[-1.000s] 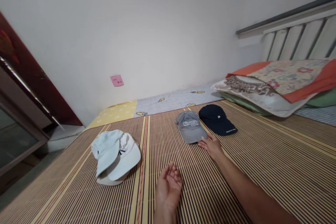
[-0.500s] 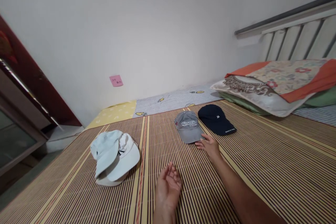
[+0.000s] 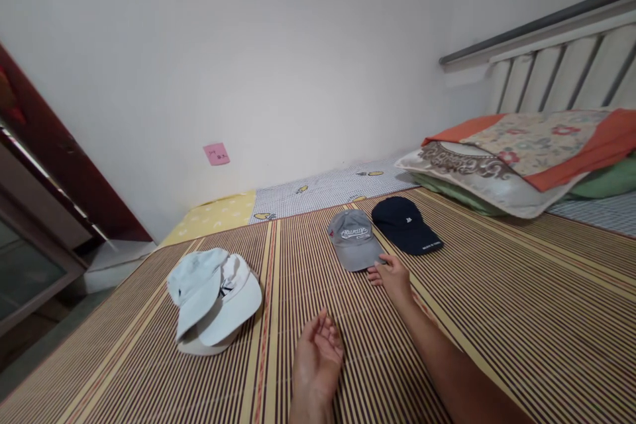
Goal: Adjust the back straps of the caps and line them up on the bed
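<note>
White wall is rising on the far side; striped mat is spreading out below it, nr side. Radiator is standing far R, w/ a pillow pile lying in front. Pale caps are sitting overlapped on the mat, L side. Navy cap is lying R of ctr, toward the far edge, brim pointing nr-R. Grey cap is resting on the mat just L of it, brim facing nr side. L hand is turning its palm up, nr ctr, fingers loosely curling, close together. R hand is pinching the grey cap's brim at its nr-R corner btwn thumb & fingers. Pink note is sticking to the wall, L of ctr.
</note>
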{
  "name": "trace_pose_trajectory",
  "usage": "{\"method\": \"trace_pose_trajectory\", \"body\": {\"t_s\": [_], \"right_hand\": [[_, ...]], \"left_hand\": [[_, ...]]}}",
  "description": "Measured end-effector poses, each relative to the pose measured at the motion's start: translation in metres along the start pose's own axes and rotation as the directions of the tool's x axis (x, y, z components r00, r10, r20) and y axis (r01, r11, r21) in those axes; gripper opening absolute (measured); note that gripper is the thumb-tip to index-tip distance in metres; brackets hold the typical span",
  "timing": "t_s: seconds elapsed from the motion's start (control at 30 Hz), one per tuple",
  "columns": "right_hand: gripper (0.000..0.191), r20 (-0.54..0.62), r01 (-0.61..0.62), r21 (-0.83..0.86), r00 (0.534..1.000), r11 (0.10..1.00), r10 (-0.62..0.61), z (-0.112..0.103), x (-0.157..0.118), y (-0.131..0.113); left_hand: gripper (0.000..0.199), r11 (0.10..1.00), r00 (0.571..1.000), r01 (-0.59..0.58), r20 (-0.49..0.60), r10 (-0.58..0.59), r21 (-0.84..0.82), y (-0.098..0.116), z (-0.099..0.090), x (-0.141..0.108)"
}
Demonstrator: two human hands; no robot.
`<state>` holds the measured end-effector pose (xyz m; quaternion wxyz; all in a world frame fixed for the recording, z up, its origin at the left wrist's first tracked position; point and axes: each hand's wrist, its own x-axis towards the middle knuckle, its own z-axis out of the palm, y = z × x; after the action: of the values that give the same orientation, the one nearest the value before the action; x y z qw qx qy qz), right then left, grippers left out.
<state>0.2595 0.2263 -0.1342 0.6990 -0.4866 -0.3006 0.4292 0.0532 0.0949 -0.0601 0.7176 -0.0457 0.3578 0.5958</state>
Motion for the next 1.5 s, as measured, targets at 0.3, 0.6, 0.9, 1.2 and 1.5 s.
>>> {"method": "trace_pose_trajectory", "body": {"t_s": [0.3, 0.6, 0.9, 1.2, 1.5], "right_hand": [[0.028, 0.068, 0.236, -0.271, 0.972, 0.933, -0.226, -0.004, -0.011, 0.002], [0.030, 0.180, 0.419, -0.466, 0.907, 0.779, -0.380, -0.007, -0.011, 0.002], [0.038, 0.225, 0.472, -0.544, 0.879, 0.694, -0.421, -0.009, -0.007, 0.007], [0.033, 0.247, 0.484, -0.551, 0.873, 0.680, -0.421, -0.010, -0.008, 0.010], [0.024, 0.261, 0.448, -0.485, 0.894, 0.751, -0.365, -0.006, -0.017, 0.005]], "left_hand": [[0.015, 1.000, 1.000, 0.007, -0.001, -0.007, -0.001, -0.001, 0.002, -0.001], [0.016, 1.000, 1.000, -0.001, -0.016, 0.001, 0.004, -0.001, 0.003, -0.003], [0.016, 1.000, 1.000, 0.001, -0.009, -0.001, 0.021, -0.003, 0.005, -0.006], [0.015, 1.000, 1.000, 0.012, -0.011, -0.012, 0.029, -0.002, 0.006, -0.005], [0.016, 0.999, 1.000, 0.021, -0.022, -0.020, 0.032, -0.002, 0.006, -0.005]]}}
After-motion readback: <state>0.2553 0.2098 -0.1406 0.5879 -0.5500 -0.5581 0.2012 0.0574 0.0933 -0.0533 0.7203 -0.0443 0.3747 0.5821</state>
